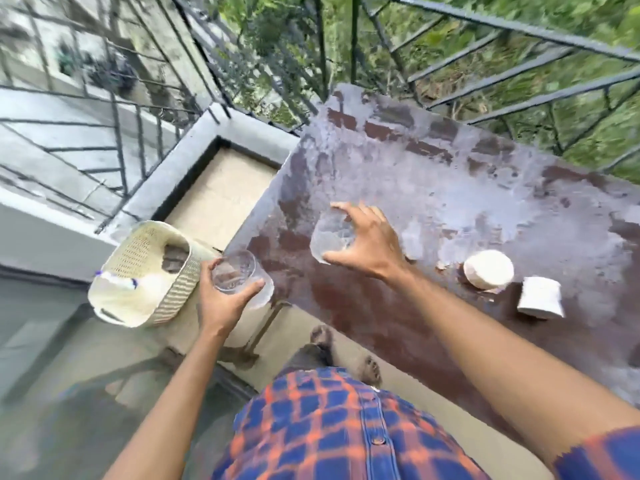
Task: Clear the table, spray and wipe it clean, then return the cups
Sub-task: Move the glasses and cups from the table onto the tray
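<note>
A worn reddish-brown table (433, 174) with pale patches fills the right half of the view. My right hand (370, 240) grips a clear glass cup (329, 235) from above, near the table's left part. My left hand (221, 299) holds a second clear glass cup (239, 275) at the table's left corner, beside a cream woven basket (145, 251). Two white cups stand near the front edge: one upright (488, 268), one lying on its side (540, 301).
The basket sits on the floor left of the table and holds a white bottle-like item (117, 282) and something dark. A dark metal railing (485, 64) runs behind the table, with greenery beyond. My bare feet (346, 351) are under the table's front edge.
</note>
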Tool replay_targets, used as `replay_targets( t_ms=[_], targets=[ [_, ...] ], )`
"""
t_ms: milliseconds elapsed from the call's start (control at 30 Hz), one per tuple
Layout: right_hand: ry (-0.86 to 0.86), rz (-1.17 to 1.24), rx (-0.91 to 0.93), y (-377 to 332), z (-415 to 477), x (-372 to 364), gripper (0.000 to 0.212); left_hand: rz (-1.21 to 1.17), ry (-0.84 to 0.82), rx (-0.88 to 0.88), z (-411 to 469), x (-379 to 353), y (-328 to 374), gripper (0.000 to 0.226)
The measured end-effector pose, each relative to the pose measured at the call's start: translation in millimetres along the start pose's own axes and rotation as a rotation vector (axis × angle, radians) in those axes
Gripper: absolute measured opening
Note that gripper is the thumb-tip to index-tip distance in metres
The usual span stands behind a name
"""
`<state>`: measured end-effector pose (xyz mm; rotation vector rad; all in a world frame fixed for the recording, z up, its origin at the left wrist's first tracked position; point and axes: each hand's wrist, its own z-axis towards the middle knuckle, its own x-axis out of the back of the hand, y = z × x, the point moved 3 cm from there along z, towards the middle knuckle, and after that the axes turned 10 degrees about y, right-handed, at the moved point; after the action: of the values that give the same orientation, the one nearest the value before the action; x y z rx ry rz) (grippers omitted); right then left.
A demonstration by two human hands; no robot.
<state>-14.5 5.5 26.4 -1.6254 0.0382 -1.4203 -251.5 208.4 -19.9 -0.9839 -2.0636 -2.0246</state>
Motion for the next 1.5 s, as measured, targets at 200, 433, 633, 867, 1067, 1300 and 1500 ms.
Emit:
replay_targets(
  t_ms=[200, 433, 633, 867, 1067, 1300, 1500],
  targets=[
    [-0.246, 0.020, 0.230, -87.1, 9.1, -83.3, 0.088, -0.053, 0.251, 0.196, -7.7, 69.5, -78.7, 0.097],
    [-0.524, 0.015, 0.360, -176.3, 11.5, -202.8, 0.088, -0.024, 0.412, 0.450, 3.3, 114.6, -171.3, 0.091],
    [-0.740, -0.070, 0.259, -203.3, -10.6, -312.8, 0.089, 0.063, 0.419, 0.630, 26.6, 137.1, -229.6, 0.093],
    [-0.775, -0.128, 0.067, -188.3, -16.9, -392.3, 0.096, 0.048, 0.430, 0.727, 57.9, 128.0, -269.6, 0.096],
    [-0.745, -0.158, 0.050, -166.1, -14.9, -447.8, 0.091, 0.092, 0.472, 0.705, 78.6, 104.0, -302.2, 0.100],
    [-0.720, -0.150, 0.114, -162.3, -30.9, -474.0, 0.094, 0.080, 0.497, 0.692, 72.1, 92.7, -318.2, 0.102],
    [-0.743, -0.084, 0.002, -165.3, -43.1, -474.8, 0.110, 0.108, 0.430, 0.714, 73.1, 95.8, -313.0, 0.107]
  ],
)
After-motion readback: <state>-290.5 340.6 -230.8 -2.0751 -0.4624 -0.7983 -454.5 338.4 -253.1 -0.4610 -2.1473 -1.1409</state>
